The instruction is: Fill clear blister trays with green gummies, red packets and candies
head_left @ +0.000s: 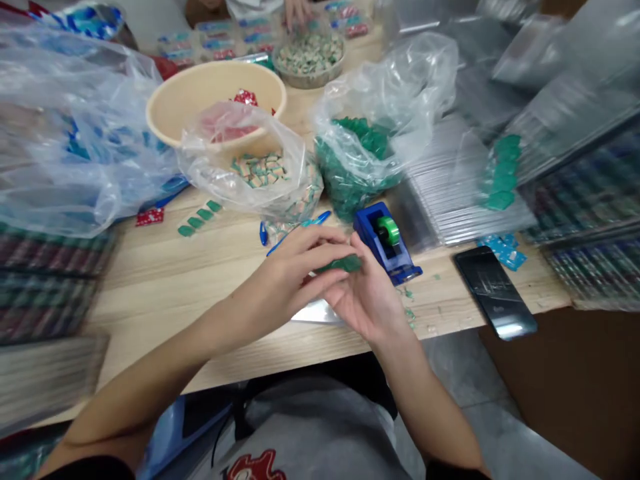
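Note:
Over the table's front part, my left hand (295, 267) has its thumb and fingers closed on a small flat green piece (340, 265). Cupped palm-up beside it, my right hand (367, 290) also touches the piece, its fingers curled behind. Beneath the hands shows part of a clear or white sheet (317, 312). A blue tape dispenser (383, 243) with a green roll stands just right of my hands. Blue pen-like pieces (295, 230) lie just beyond my fingers. Several more green pieces (200, 218) rest in a row to the left.
Behind stand a bag of green pieces (345, 180), a bag of small tan-green pieces (295, 197) and a cream basin (165, 110). Stacked clear trays (445, 193) and a phone (495, 293) lie right. Filled trays (45, 280) are stacked left. Another person's hand (299, 12) is at the far side.

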Available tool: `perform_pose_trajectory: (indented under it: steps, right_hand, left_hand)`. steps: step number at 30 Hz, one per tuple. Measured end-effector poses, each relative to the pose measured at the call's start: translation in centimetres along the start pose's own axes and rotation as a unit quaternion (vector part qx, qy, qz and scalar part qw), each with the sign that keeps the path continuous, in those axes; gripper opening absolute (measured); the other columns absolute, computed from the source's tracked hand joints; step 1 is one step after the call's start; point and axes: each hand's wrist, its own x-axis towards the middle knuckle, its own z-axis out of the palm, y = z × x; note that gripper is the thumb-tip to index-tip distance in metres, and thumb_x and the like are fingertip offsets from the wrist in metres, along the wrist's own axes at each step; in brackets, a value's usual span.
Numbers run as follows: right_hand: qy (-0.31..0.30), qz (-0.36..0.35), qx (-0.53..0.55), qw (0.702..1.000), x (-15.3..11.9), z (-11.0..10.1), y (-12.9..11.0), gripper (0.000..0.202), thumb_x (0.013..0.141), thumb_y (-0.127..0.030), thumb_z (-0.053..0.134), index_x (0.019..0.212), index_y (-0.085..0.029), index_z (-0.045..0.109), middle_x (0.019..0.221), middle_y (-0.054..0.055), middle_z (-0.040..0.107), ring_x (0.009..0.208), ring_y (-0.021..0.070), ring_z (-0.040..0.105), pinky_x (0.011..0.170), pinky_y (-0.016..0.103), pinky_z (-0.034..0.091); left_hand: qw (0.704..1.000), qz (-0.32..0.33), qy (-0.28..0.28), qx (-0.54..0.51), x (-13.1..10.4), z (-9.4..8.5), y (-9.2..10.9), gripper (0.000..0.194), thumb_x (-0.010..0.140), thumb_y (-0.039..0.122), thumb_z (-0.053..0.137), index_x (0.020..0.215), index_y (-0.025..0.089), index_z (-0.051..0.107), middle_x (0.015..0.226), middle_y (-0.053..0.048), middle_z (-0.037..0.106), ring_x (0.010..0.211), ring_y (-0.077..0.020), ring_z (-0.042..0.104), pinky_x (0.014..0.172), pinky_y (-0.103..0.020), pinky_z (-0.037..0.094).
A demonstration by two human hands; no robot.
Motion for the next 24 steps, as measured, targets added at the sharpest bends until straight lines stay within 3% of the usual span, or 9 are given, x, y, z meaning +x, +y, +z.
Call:
perform_pose_trajectory:
  steps: [4, 8, 11, 13, 18, 21, 24]
  right_hand:
    - [-0.017, -0.033, -0.042, 0.998, -0.7, -1.3, 1.2, 0.021, 0.087, -0.041, 0.066, 0.087, -0.021, 0.071, 0.084, 0.0, 0.071, 0.071, 0.0111, 0.066, 0.064, 0.023, 0.057]
    - [-0.025, -0.088, -0.107, 0.99, -1.6, -1.9, 1.7, 0.028, 0.07, -0.039, 0.084, 0.09, -0.021, 0.075, 0.074, -0.003, 0.068, 0.058, 0.0065, 0.06, 0.044, 0.013, 0.043]
    - [-0.031, -0.135, -0.196, 0.971, -2.2, -2.3, 2.0, 0.017, 0.074, -0.03, 0.082, 0.087, -0.022, 0.075, 0.059, -0.005, 0.062, 0.047, 0.0032, 0.05, 0.04, 0.012, 0.033]
    - [-0.023, -0.162, -0.241, 0.957, -2.6, -2.6, 2.3, 0.008, 0.08, -0.028, 0.078, 0.085, -0.023, 0.073, 0.052, -0.006, 0.059, 0.043, 0.0023, 0.042, 0.041, 0.013, 0.031]
    - [-0.014, -0.149, -0.287, 0.946, -3.4, -3.6, 2.6, 0.012, 0.08, -0.031, 0.076, 0.086, -0.022, 0.07, 0.05, -0.007, 0.055, 0.042, 0.0038, 0.04, 0.039, 0.015, 0.028]
    - [0.002, -0.119, -0.316, 0.941, -4.1, -4.1, 2.8, 0.017, 0.077, -0.033, 0.077, 0.085, -0.021, 0.069, 0.051, -0.007, 0.054, 0.041, 0.0051, 0.04, 0.038, 0.017, 0.029]
    - [0.041, -0.131, -0.382, 0.914, -4.8, -4.3, 3.3, 0.012, 0.077, -0.03, 0.075, 0.079, -0.021, 0.067, 0.05, -0.006, 0.054, 0.042, 0.0067, 0.044, 0.041, 0.019, 0.034]
  left_hand:
    - [0.996, -0.063, 0.052, -0.038, -1.8, 0.0, 0.2, 0.028, 0.095, 0.014, 0.055, 0.121, 0.021, 0.063, 0.123, -0.008, 0.063, 0.117, -0.0179, 0.056, 0.102, -0.035, 0.044]
    - [0.974, -0.136, 0.082, -0.164, -3.4, 0.1, 0.3, 0.036, 0.095, 0.015, 0.055, 0.129, 0.025, 0.057, 0.112, -0.004, 0.066, 0.104, -0.0145, 0.062, 0.091, -0.028, 0.051]
    - [0.959, -0.163, 0.128, -0.191, -4.3, 0.4, 0.3, 0.03, 0.093, 0.015, 0.058, 0.122, 0.025, 0.058, 0.098, -0.001, 0.066, 0.089, -0.0115, 0.064, 0.081, -0.023, 0.053]
    - [0.968, -0.143, 0.136, -0.152, -4.6, 0.5, 0.4, 0.025, 0.092, 0.015, 0.06, 0.115, 0.023, 0.059, 0.098, -0.001, 0.066, 0.091, -0.012, 0.064, 0.081, -0.023, 0.053]
    - [0.991, -0.076, 0.091, -0.069, -5.1, 0.5, 0.6, 0.019, 0.093, 0.014, 0.06, 0.111, 0.019, 0.058, 0.098, -0.004, 0.068, 0.094, -0.0125, 0.065, 0.083, -0.022, 0.054]
    - [0.987, -0.089, 0.078, -0.107, -5.8, 0.9, 0.7, 0.012, 0.095, 0.016, 0.056, 0.106, 0.02, 0.059, 0.095, -0.003, 0.068, 0.09, -0.011, 0.066, 0.078, -0.02, 0.054]
    - [0.974, -0.125, 0.075, -0.174, -6.6, 1.7, 0.8, 0.009, 0.097, 0.021, 0.054, 0.102, 0.02, 0.061, 0.091, -0.004, 0.069, 0.084, -0.0116, 0.067, 0.072, -0.022, 0.055]
